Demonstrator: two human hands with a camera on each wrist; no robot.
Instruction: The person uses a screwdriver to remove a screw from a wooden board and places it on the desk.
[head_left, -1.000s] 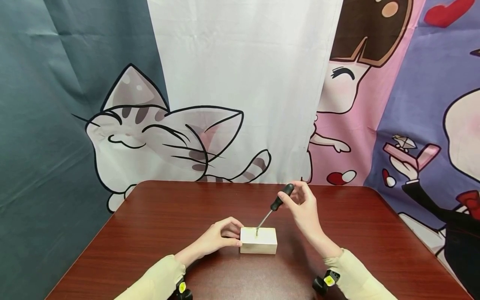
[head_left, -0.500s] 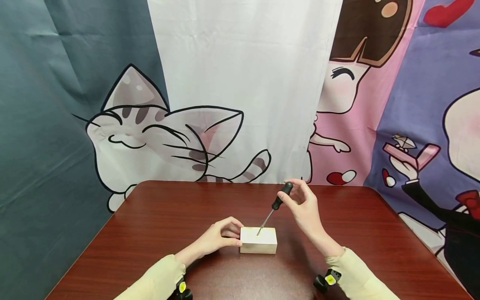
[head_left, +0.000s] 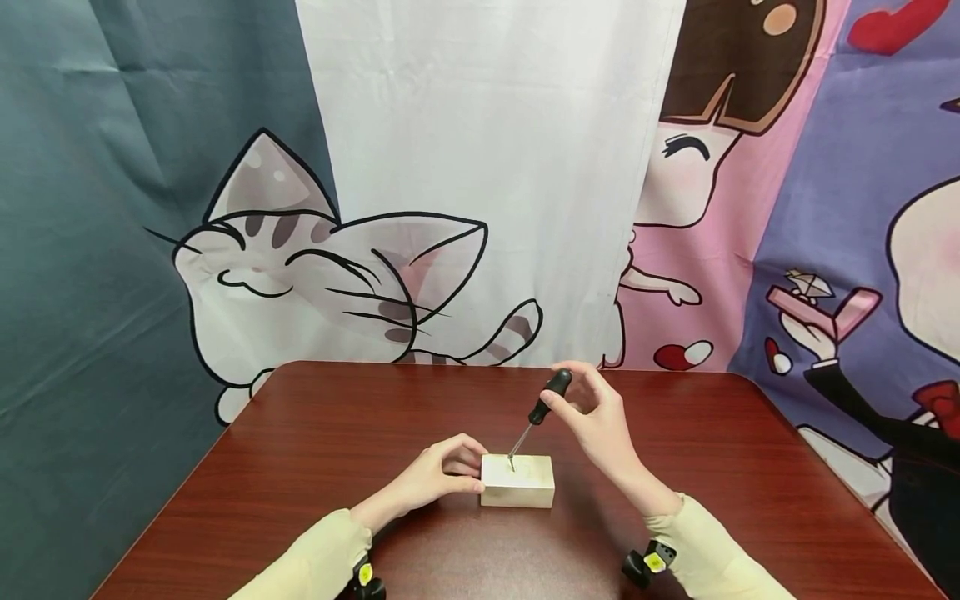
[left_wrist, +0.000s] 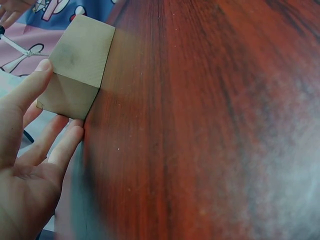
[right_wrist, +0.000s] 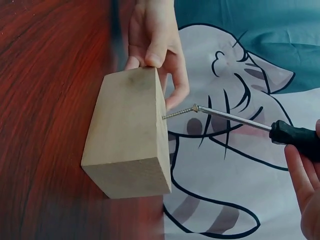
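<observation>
A pale wooden block [head_left: 517, 497] lies on the table, its left end held between the thumb and fingers of my left hand [head_left: 431, 477]. From the block's top face a long screw [right_wrist: 180, 113] sticks out at a tilt. My right hand [head_left: 602, 421] pinches the black handle of a screwdriver [head_left: 542, 408], which slants down toward the block. At the screw's head sits the tip of its metal shaft [right_wrist: 235, 119], meeting the screw at an angle. The left wrist view shows the thumb on one face of the block [left_wrist: 82, 50] and fingertips along its far edge.
The reddish-brown wooden table [head_left: 337, 400] has a rounded far edge. Behind it hangs a cloth backdrop [head_left: 480, 125] with cartoon figures. Small black devices with yellow marks sit at both sleeved wrists.
The right hand and screwdriver handle have moved slightly left. The screw, nearly in line with the shaft half a second ago, now stands at an angle to it. Left hand and block stay put.
</observation>
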